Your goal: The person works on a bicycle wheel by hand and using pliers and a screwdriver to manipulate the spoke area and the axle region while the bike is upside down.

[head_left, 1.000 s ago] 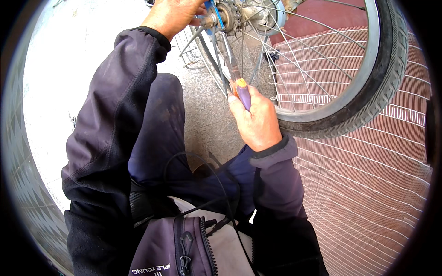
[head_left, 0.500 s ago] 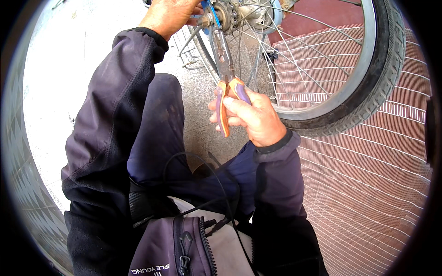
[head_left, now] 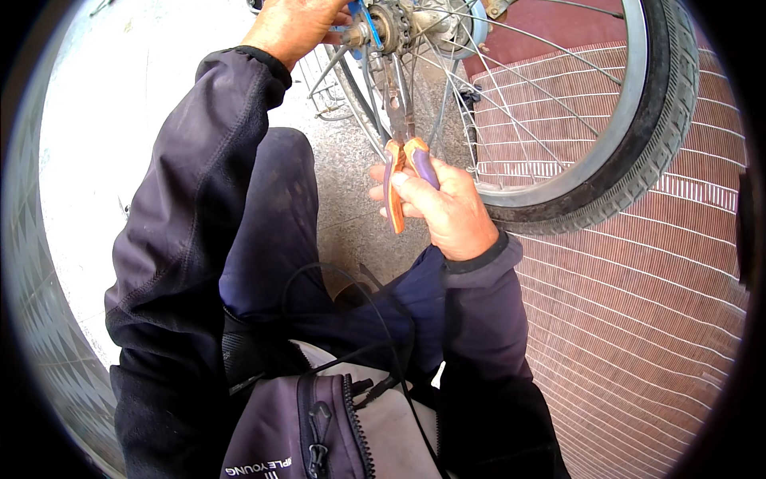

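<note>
At the top edge my left hand [head_left: 297,25] is partly cut off, its fingers curled in beside the axle end of a bicycle hub [head_left: 391,28]; what they grip is hidden. A thin blue strip [head_left: 370,24] runs next to those fingers, in front of the hub. Lower down, my right hand [head_left: 448,203] is closed around pliers [head_left: 392,184] with orange and purple handles. The jaws of the pliers point up toward the underside of the hub, by the chain and sprocket [head_left: 401,20]. Whether the jaw tips bite on anything cannot be made out.
The spoked wheel with its black tyre [head_left: 590,203] fills the upper right. Beneath it lies a brown striped mat [head_left: 622,303]. A metal rack-like frame [head_left: 327,92] stands behind the hub on grey floor. Black cables [head_left: 391,327] hang over my lap.
The pliers and my right hand have shifted slightly to the right. The wheel has moved a little to the left. My left hand stays by the hub.
</note>
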Demonstrator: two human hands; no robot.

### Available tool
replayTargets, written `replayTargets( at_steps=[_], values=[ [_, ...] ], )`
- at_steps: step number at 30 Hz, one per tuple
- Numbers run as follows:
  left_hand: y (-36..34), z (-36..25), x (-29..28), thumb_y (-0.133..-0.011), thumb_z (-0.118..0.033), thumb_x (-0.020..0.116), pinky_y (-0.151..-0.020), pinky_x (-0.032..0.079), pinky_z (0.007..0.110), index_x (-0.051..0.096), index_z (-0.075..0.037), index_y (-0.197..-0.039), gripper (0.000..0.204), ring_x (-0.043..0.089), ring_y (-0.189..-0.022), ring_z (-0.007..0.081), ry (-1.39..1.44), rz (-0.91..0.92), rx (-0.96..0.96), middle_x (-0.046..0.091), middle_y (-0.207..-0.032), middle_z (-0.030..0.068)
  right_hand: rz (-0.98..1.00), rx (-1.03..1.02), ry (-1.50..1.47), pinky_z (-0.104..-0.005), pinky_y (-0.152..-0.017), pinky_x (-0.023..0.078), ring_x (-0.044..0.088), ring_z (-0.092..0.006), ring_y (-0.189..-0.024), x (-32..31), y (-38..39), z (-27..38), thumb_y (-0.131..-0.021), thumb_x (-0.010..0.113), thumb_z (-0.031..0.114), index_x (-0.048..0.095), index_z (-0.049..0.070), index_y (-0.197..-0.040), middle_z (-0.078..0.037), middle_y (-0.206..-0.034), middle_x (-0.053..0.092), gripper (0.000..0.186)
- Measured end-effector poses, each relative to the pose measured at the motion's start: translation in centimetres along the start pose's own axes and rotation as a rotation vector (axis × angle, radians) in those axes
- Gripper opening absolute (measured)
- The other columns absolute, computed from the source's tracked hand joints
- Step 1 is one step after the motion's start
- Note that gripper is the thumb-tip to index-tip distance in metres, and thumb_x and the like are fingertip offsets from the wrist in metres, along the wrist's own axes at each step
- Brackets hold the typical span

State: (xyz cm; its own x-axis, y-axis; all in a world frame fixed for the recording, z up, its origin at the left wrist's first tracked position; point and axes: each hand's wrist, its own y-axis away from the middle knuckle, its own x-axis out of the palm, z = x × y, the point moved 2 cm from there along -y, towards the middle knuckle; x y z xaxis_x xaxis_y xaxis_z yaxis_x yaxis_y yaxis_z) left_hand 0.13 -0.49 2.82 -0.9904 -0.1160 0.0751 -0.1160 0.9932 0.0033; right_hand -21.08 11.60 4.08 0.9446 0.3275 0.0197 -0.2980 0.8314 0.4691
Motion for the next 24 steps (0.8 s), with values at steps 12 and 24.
replayTargets(
  at_steps=[12,24],
  values=[
    [-0.3,0.1,0.1,-0.093,-0.032,0.06,-0.059,0.056,0.029,0.063,0.005,-0.093,0.037,0.057,-0.069,0.0142,0.014,-0.001,-0.036,0.058,-0.079,0.0077,0.09,0.011,0.089,-0.0248,-0.076,0.047,0.061,-0.0137,-0.089,0.0,-0.3,0.4,-0.093,0.055,0.02,0.055,-0.007,-0.115,-0.007,-0.098,0.061,0.035],
    [0.2,-0.1,-0.1,-0.092,-0.034,0.06,-0.06,0.055,0.03,0.062,0.006,-0.093,0.04,0.056,-0.071,0.0146,-0.001,0.012,0.027,0.057,-0.08,0.0078,0.089,0.029,0.206,-0.0311,-0.074,0.054,0.065,-0.0197,-0.089,-0.4,-1.1,-0.3,-0.095,0.053,0.023,0.051,-0.003,-0.125,-0.014,-0.11,0.063,0.04]
  ],
)
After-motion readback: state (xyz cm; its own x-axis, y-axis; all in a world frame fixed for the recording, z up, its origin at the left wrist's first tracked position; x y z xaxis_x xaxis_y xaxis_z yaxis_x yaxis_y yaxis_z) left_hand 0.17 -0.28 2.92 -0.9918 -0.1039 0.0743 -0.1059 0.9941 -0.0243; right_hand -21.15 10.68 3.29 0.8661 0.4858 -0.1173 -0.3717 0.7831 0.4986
